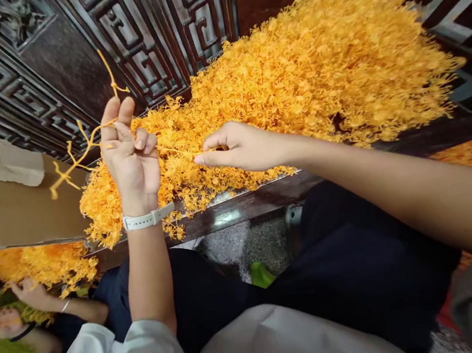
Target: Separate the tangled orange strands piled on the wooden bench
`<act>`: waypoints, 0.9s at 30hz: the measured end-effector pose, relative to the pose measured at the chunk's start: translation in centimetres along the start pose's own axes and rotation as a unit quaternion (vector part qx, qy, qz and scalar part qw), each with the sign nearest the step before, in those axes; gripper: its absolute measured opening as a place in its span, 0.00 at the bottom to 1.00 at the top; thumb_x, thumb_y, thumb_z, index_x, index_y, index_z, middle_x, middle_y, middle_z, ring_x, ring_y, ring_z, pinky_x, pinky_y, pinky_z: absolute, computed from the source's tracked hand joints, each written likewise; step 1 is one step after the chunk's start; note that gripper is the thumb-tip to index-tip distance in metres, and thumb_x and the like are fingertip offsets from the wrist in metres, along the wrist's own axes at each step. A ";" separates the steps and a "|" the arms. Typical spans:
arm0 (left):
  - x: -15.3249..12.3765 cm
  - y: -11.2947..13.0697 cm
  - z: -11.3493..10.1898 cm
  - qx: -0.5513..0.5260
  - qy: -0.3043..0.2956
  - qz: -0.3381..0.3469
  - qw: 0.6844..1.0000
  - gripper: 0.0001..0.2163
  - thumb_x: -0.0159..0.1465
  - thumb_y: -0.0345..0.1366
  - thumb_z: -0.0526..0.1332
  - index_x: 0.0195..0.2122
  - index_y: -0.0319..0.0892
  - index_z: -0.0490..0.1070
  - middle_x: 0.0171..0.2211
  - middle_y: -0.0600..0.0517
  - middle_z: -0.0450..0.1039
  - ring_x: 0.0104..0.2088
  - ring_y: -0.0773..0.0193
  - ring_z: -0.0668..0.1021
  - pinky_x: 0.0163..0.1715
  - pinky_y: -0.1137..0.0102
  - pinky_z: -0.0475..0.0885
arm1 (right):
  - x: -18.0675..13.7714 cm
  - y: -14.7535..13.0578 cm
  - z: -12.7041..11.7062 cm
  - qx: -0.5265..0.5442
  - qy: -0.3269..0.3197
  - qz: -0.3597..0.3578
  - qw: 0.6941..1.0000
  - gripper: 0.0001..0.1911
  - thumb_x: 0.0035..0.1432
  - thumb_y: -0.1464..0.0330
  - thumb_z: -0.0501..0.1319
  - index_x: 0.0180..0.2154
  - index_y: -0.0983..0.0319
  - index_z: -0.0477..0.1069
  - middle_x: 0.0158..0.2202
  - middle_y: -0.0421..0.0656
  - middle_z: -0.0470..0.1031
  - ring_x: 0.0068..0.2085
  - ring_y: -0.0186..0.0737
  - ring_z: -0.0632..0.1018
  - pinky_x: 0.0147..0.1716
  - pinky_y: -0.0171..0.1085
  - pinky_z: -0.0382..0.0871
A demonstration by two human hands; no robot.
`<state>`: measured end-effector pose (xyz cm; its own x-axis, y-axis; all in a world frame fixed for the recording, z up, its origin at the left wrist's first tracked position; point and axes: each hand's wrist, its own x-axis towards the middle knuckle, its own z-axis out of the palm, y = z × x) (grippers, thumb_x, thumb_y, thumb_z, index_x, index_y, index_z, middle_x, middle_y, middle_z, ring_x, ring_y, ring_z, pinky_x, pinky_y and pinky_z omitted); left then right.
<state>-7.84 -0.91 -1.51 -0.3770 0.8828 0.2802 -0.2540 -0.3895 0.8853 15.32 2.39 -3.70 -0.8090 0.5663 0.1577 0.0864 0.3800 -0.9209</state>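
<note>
A big heap of orange stringy strands lies on a dark wooden ledge in front of me. My left hand, with a white wristband, is raised and pinches a few long orange strands that stick out to the left and upward. My right hand reaches in from the right, thumb and forefinger pinched on a thin strand at the near edge of the heap. Both hands are close together above the heap's left part.
Dark carved wooden lattice rises behind the heap. A brown cardboard sheet lies at left. Below left, another person's hands work in a second orange pile. My dark-trousered knees sit under the ledge.
</note>
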 end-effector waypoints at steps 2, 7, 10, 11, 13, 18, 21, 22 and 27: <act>0.7 0.4 -0.6 -0.066 0.030 -0.010 0.997 0.14 0.72 0.25 0.58 0.47 0.53 0.76 0.44 0.56 0.83 0.19 0.74 0.65 0.21 0.74 0.65 | -0.1 -0.4 0.7 0.018 -0.036 0.010 0.999 0.28 0.73 0.60 0.60 0.22 0.59 0.51 0.21 0.32 0.46 0.24 0.28 0.51 0.24 0.36 0.45; 1.2 1.5 -1.3 -0.096 0.099 -0.016 0.990 0.18 0.67 0.15 0.56 0.40 0.49 0.76 0.36 0.56 0.81 0.17 0.77 0.62 0.19 0.78 0.62 | 0.1 -0.7 1.5 0.099 -0.110 0.025 0.989 0.26 0.74 0.61 0.59 0.24 0.59 0.51 0.20 0.31 0.48 0.22 0.27 0.52 0.22 0.34 0.46; 0.7 2.1 -0.4 -0.106 0.096 0.001 0.990 0.19 0.66 0.13 0.55 0.38 0.47 0.76 0.34 0.57 0.79 0.17 0.77 0.61 0.19 0.78 0.61 | 0.4 -0.6 0.5 0.123 -0.102 0.058 0.985 0.24 0.72 0.62 0.60 0.24 0.59 0.56 0.19 0.31 0.54 0.21 0.27 0.56 0.22 0.33 0.50; 0.5 2.3 0.0 -0.108 0.088 0.005 0.990 0.20 0.66 0.12 0.55 0.38 0.47 0.76 0.34 0.57 0.79 0.17 0.78 0.61 0.19 0.78 0.60 | 0.5 -0.6 -0.1 0.120 -0.103 0.073 0.985 0.24 0.72 0.62 0.61 0.24 0.60 0.57 0.20 0.32 0.57 0.21 0.27 0.59 0.23 0.33 0.52; 0.4 2.9 0.2 -0.106 0.072 0.004 0.992 0.20 0.67 0.12 0.55 0.39 0.47 0.75 0.34 0.57 0.78 0.17 0.78 0.62 0.18 0.78 0.60 | 0.4 -0.2 -1.4 0.099 -0.120 0.089 0.984 0.23 0.71 0.61 0.60 0.24 0.60 0.60 0.20 0.34 0.61 0.22 0.28 0.62 0.24 0.33 0.56; 1.6 6.4 -4.8 -0.135 0.092 0.083 0.983 0.14 0.78 0.24 0.49 0.43 0.48 0.69 0.31 0.60 0.77 0.18 0.79 0.63 0.20 0.78 0.59 | -0.4 3.5 -5.3 -0.161 -0.230 0.104 0.954 0.26 0.68 0.59 0.61 0.19 0.60 0.59 0.18 0.35 0.58 0.22 0.30 0.58 0.26 0.36 0.54; 2.2 8.5 -8.9 -0.159 0.161 0.151 0.962 0.19 0.79 0.20 0.39 0.46 0.45 0.67 0.31 0.61 0.79 0.18 0.79 0.63 0.22 0.80 0.60 | -0.7 6.3 -7.2 -0.266 -0.160 0.134 0.941 0.20 0.65 0.57 0.63 0.25 0.61 0.71 0.24 0.41 0.71 0.26 0.36 0.69 0.30 0.39 0.63; 2.3 8.6 -9.7 -0.151 0.175 0.156 0.960 0.21 0.77 0.17 0.39 0.47 0.43 0.68 0.33 0.60 0.80 0.19 0.80 0.64 0.23 0.80 0.61 | -0.6 7.0 -7.7 -0.261 -0.117 0.133 0.949 0.16 0.65 0.56 0.63 0.33 0.62 0.76 0.30 0.44 0.76 0.30 0.39 0.74 0.34 0.41 0.67; 2.4 5.8 -8.7 -0.045 0.195 0.126 0.972 0.18 0.76 0.20 0.49 0.45 0.47 0.74 0.50 0.54 0.82 0.36 0.76 0.79 0.38 0.79 0.76 | 0.2 7.0 -8.4 -0.291 0.185 0.142 0.928 0.41 0.64 0.57 0.65 0.71 0.67 0.58 0.65 0.65 0.65 0.57 0.59 0.77 0.58 0.51 0.70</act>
<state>-17.94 -3.27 1.08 -0.7415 0.5968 0.3065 -0.1807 -0.6175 0.7655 20.67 11.27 -7.11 -0.4587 0.8761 0.1484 0.6521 0.4454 -0.6135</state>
